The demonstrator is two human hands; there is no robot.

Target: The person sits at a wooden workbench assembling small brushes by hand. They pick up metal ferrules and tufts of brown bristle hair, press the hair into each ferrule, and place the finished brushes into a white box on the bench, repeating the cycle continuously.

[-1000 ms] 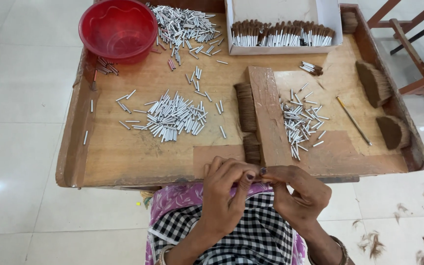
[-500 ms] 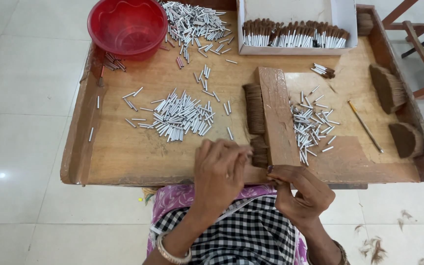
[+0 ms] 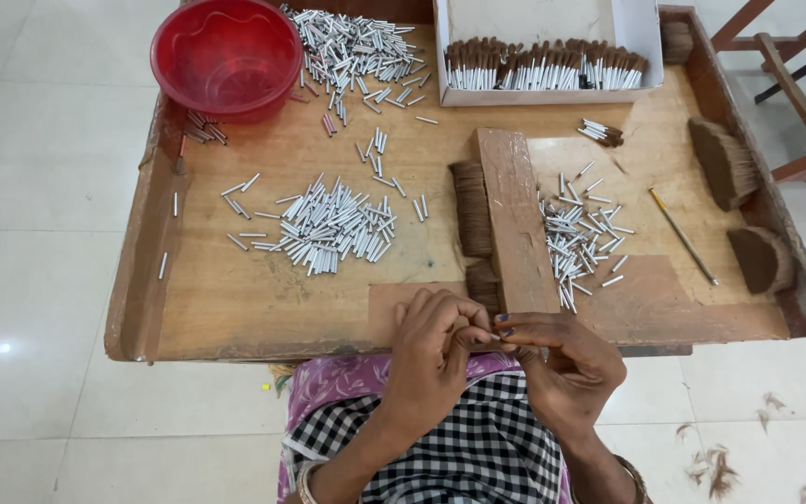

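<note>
Both hands are sitting lower in the frame than half a second ago, drawn off the tray edge toward the checked cloth (image 3: pixel 459 448) at the bottom. I am watching the left hand (image 3: pixel 431 359) and the right hand (image 3: pixel 557 364) meeting fingertip to fingertip, pinching a small silver tube (image 3: pixel 493 337) between them, just below the wooden tray (image 3: pixel 235 308). Above the hands, an upright wooden block (image 3: pixel 515 215) is standing mid-frame, brown fibre bundles (image 3: pixel 471 210) lying against its left side and loose silver tubes (image 3: pixel 580 238) scattering to its right. Farther up, a red bowl (image 3: pixel 226 56) is occupying the upper left and a white box (image 3: pixel 548 51) the upper right.
</note>
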